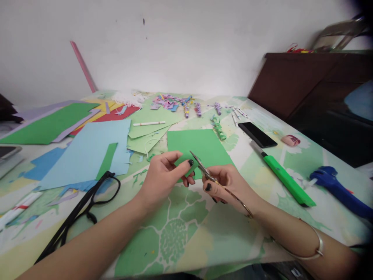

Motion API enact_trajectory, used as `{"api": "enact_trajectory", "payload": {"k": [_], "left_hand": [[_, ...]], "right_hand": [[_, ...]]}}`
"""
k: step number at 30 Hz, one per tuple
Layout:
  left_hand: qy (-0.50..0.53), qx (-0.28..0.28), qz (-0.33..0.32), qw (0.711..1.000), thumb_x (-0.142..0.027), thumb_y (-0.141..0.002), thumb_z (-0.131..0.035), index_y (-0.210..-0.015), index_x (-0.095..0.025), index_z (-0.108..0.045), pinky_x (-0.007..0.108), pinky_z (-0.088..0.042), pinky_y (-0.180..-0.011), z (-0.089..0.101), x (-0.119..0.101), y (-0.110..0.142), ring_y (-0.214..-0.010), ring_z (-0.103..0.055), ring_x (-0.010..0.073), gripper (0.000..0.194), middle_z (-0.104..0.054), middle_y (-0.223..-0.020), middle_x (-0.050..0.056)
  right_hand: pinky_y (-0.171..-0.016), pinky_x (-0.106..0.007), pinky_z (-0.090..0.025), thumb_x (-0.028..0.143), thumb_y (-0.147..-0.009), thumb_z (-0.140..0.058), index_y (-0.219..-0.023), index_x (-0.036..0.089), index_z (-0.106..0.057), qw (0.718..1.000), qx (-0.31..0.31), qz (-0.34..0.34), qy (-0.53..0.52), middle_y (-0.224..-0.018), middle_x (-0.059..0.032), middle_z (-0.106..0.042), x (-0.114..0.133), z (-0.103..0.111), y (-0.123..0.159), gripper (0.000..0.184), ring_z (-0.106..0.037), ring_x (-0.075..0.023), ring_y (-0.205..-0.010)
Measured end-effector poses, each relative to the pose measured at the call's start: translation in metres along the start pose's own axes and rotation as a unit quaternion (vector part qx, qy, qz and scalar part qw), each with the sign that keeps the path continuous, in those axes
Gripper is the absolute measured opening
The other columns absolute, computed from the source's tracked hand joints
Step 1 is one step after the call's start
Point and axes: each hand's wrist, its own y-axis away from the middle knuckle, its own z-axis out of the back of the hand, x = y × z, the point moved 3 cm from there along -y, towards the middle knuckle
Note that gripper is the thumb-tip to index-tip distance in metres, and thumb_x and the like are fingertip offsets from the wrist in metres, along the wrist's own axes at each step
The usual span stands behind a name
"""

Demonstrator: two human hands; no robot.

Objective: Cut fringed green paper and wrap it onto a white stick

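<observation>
My left hand (163,173) is closed in a pinch on a small piece of green paper (183,158), partly hidden by the fingers and hard to tell from the sheet behind. My right hand (225,184) grips a pair of scissors (201,165), blades pointing up and left beside the left thumb. Their gold-coloured handle runs back along the palm toward the wrist. Just beyond both hands, a green paper sheet (201,142) lies flat on the table. A narrow green strip (107,160) rests on light blue paper (90,140) to the left.
Black glasses (87,198) lie at the left front. On the right are a phone (258,134), a green utility knife (287,179) and a blue-handled tool (340,190). Curled green paper (218,128), markers (240,114) and paper scraps (166,102) lie farther back, before the wall.
</observation>
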Motion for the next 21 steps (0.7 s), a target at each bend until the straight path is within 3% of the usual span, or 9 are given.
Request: {"api": "enact_trajectory", "payload": {"k": [21], "left_hand": [[0.004,0.002,0.010,1.000,-0.017,-0.080,-0.059,-0.068,-0.013,-0.060,0.019,-0.045,-0.046,-0.0013,-0.0014,0.0003,-0.050,-0.060,0.0103,0.012,-0.060,-0.053,-0.002]], "right_hand": [[-0.034,-0.016,-0.025,0.039,-0.068,-0.074,-0.062,0.013,-0.057,0.998,-0.034,-0.042,0.041,-0.039,0.0057,-0.046,-0.0042,0.0033,-0.0004,0.032,-0.035,-0.0037,-0.034]]}}
